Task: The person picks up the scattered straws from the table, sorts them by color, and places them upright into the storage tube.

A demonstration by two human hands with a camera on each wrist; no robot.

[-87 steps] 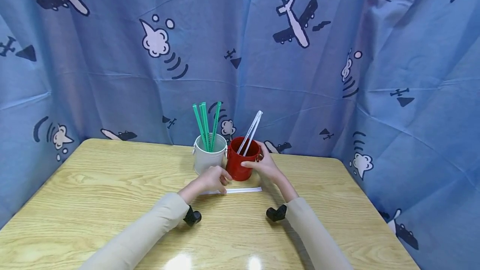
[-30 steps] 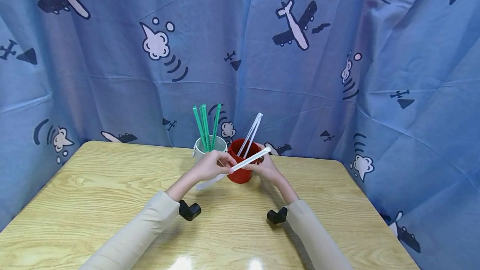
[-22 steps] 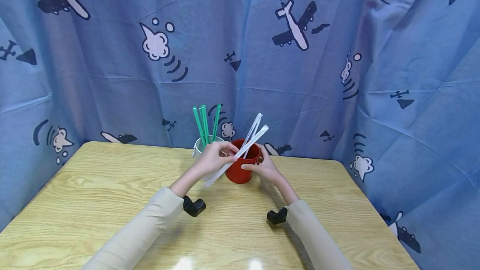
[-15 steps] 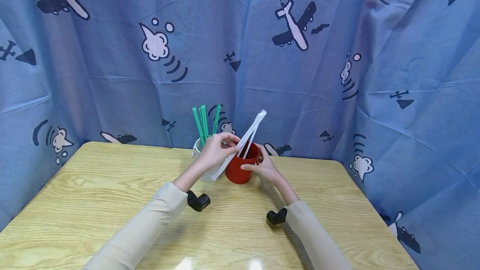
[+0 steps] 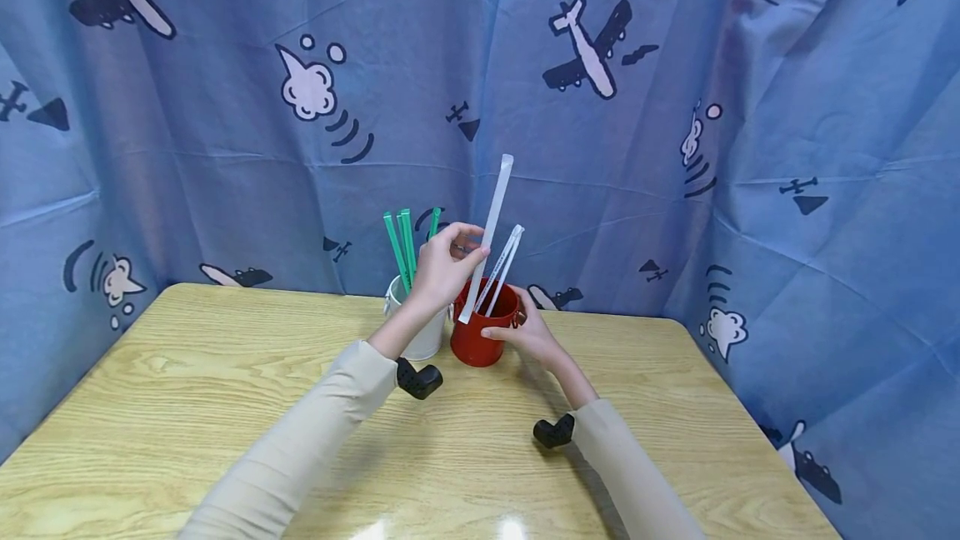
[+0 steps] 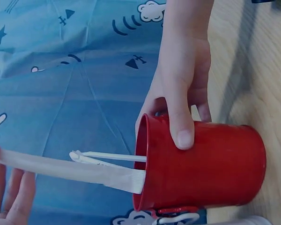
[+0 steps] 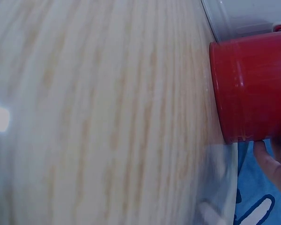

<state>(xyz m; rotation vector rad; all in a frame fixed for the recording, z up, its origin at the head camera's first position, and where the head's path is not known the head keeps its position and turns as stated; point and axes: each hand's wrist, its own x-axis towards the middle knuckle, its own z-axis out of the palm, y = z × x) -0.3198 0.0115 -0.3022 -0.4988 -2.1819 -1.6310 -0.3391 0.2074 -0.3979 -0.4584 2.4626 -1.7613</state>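
Between its thumb and fingers my left hand (image 5: pixel 442 269) pinches a white paper-wrapped straw (image 5: pixel 496 202), held nearly upright. The straw's lower end overlaps the near rim of the red bucket (image 5: pixel 474 347); in the left wrist view this wrapped straw (image 6: pixel 61 168) reaches right to the bucket's mouth. My right hand (image 5: pixel 534 333) grips the bucket from the right, thumb across its near side. Inside the bucket lean other wrapped white straws (image 5: pixel 513 247). In the right wrist view, the red bucket (image 7: pixel 257 89) shows its lower part, with fingertips under its edge.
A white bucket (image 5: pixel 427 343) stands close at the red bucket's left, holding several green straws (image 5: pixel 408 242) and partly hidden by my left hand. Both are near the back of the wooden table (image 5: pixel 262 373). A blue patterned curtain (image 5: pixel 420 98) hangs behind.
The white straw lay on the table; my left hand picked it up, raised it and tilted it from nearly flat to upright over the red bucket. My right hand stays on the bucket.
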